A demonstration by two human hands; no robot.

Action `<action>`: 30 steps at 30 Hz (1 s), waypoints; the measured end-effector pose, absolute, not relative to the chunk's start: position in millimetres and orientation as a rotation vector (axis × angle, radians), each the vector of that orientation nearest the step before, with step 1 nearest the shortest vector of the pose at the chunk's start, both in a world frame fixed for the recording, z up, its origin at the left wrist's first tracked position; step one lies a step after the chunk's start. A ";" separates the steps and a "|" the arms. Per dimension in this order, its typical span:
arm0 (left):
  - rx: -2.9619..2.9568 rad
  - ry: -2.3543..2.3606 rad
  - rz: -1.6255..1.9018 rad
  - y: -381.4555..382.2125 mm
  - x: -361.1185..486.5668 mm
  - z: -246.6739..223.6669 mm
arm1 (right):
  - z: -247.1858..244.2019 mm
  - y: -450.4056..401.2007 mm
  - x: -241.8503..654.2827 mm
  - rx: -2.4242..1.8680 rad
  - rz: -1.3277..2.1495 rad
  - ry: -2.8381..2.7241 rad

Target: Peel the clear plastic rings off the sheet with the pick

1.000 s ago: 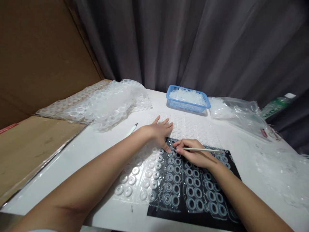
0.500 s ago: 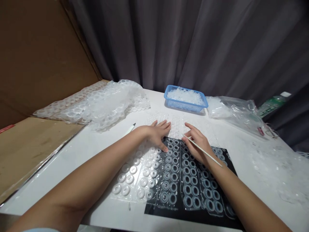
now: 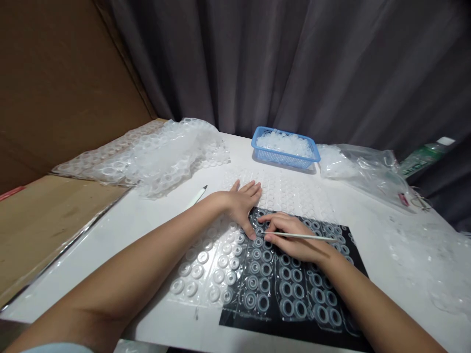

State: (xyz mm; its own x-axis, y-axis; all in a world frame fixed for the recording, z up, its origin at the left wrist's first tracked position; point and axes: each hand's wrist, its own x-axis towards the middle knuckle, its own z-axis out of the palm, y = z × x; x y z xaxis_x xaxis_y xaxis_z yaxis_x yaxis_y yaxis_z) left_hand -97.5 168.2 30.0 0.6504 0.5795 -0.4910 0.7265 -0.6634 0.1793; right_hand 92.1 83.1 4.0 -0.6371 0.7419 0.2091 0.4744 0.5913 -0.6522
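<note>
A clear plastic sheet of round ring-shaped pieces (image 3: 253, 267) lies partly over a black mat (image 3: 235, 318) and partly over the white table. My left hand (image 3: 246, 205) rests flat on this sheet with its fingers spread, the thumb at the mat's left edge. My right hand (image 3: 289, 235) pinches a thin white stick (image 3: 305, 237) between thumb and fingers. The stick's tip is at one of the rings, close beside my left thumb. Whether the tip touches the ring I cannot tell.
A blue basket (image 3: 285, 159) of small translucent pieces stands at the back. Crumpled clear ring sheets (image 3: 165, 152) lie at the left by cardboard (image 3: 55, 215). A white pen-like tool (image 3: 198, 195) lies behind my left forearm. Plastic bags (image 3: 375, 171) and a green bottle (image 3: 427, 154) are at the right.
My right hand has moved left and toward me, bringing the stick's tip down to the rings near my left thumb. My left hand has stayed nearly in place.
</note>
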 end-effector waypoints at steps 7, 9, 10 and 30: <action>2.487 1.097 -0.658 165.3 -91.6 36.0 | -5.2 82.7 96.0 -0.830 0.356 -2.414; 2.498 1.085 -0.688 166.4 -91.7 35.8 | 2.1 85.2 102.8 -0.952 0.248 -2.272; 2.507 1.077 -0.691 166.6 -92.0 36.0 | 7.4 85.6 105.6 -1.027 0.228 -2.212; 2.532 0.938 -0.678 150.8 -85.9 36.9 | 8.4 55.7 89.9 -1.161 1.128 -2.139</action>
State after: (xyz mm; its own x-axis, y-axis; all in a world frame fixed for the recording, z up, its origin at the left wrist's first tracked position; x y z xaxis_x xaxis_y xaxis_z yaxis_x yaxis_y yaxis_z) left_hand -85.9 150.8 36.9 0.6653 0.5083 -0.5468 0.6787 -0.7169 0.1593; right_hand 89.9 55.7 8.4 -0.5412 0.8409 0.0082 0.4679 0.3092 -0.8279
